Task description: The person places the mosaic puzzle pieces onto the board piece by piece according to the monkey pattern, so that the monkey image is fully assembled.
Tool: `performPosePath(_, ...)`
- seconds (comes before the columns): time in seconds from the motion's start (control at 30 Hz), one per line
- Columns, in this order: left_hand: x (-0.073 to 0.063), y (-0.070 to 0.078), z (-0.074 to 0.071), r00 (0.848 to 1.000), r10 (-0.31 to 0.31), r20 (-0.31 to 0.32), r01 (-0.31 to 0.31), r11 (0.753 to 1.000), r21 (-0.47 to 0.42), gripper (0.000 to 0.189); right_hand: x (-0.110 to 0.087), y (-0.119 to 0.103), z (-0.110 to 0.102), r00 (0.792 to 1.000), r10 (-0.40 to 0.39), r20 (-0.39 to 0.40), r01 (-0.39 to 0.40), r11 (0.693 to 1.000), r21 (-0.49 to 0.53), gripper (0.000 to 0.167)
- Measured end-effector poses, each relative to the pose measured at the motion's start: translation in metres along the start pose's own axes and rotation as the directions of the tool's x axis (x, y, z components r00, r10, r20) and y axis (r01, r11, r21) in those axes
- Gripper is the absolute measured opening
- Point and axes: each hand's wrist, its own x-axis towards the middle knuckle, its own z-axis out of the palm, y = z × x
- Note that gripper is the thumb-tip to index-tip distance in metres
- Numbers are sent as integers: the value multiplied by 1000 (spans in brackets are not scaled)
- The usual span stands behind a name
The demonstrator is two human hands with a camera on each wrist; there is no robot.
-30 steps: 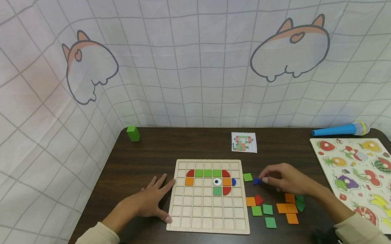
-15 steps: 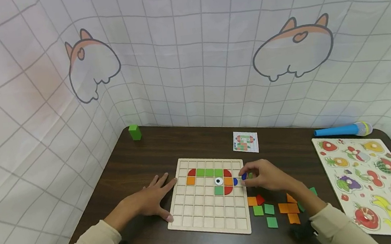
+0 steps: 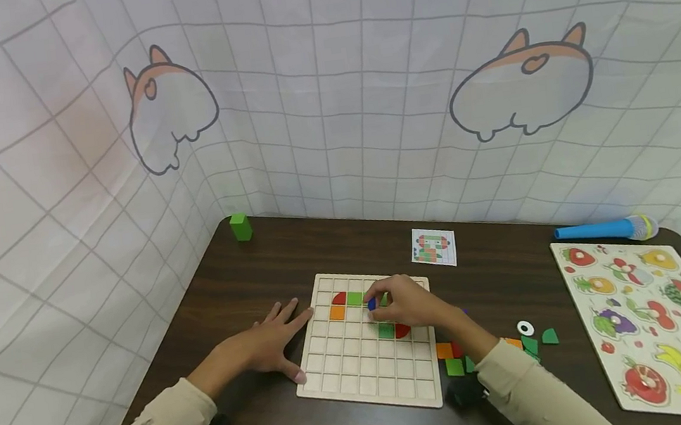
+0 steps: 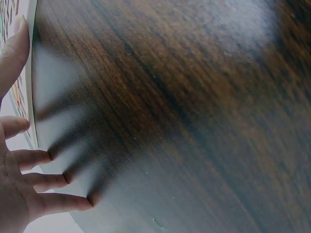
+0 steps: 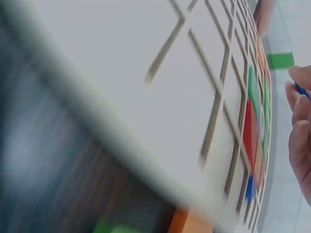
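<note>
A wooden grid board [image 3: 368,383] lies on the dark table. In its upper cells sit coloured pieces, among them a red quarter-round [image 3: 340,298], an orange square [image 3: 337,313] and a light green square [image 3: 355,298]. My right hand [image 3: 409,301] is over the upper middle of the board and pinches a small blue piece [image 3: 371,303] between thumb and fingers. The right wrist view also has this blue piece [image 5: 303,91] at its right edge. My left hand [image 3: 270,341] rests with spread fingers at the board's left edge, thumb on the lower-left corner. The right hand hides several pieces.
Loose tiles [image 3: 455,366] lie right of the board, partly under the right forearm, with a white eye disc [image 3: 525,328] beyond. A pattern card [image 3: 433,248] lies behind. A fruit puzzle [image 3: 655,330] and blue microphone [image 3: 598,231] are at right; a green block [image 3: 242,227] stands back left.
My right hand picked up the blue piece right of the board and carried it left over the upper cells. The eye disc is now uncovered. My left hand stays at the board's edge.
</note>
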Motion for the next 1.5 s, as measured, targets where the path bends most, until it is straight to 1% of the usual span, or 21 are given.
performPosePath(0.17, 0, 0, -1, 1000, -3, 7, 3, 1000, 8, 119, 23, -10, 17, 1000, 26, 4, -26, 1000, 16, 18)
performPosePath(0.37, -2, 0, -2, 1000, 10, 9, -10, 1000, -4, 118, 45, -18, 37, 999, 27, -37, -26, 1000, 6, 17)
performPosePath(0.43, -3, 0, -3, 1000, 11, 10, -11, 1000, -2, 118, 50, -20, 43, 998, 31, -49, -32, 999, -14, 17)
performPosePath(0.57, -3, 1, -3, 1000, 8, 14, -8, 1000, 3, 117, 59, -22, 51, 996, 58, -68, -64, 994, -91, 21)
performPosePath(0.73, -3, 2, -3, 1000, 5, 15, -5, 1000, 7, 117, 63, -23, 55, 993, 91, -77, -101, 983, -153, 25)
performPosePath(0.9, -2, 1, -2, 1000, 1, 12, -1, 1000, 13, 118, 64, -25, 55, 988, 130, -80, -141, 978, -154, 31)
performPosePath(0.97, -2, 1, -2, 1000, 1, 11, -1, 1000, 12, 118, 63, -25, 54, 986, 142, -93, -155, 976, -153, 32)
performPosePath(1.17, -1, 0, -2, 1000, -4, 11, 4, 1000, 15, 119, 61, -23, 52, 976, 164, -143, -183, 974, -131, 21)
performPosePath(1.33, -1, 0, -2, 1000, -2, 14, 2, 1000, 9, 119, 61, -23, 53, 977, 163, -136, -181, 974, -136, 12)
performPosePath(1.5, -2, 1, -2, 1000, 6, 16, -6, 1000, 0, 118, 61, -26, 52, 980, 168, -106, -182, 973, -141, 14)
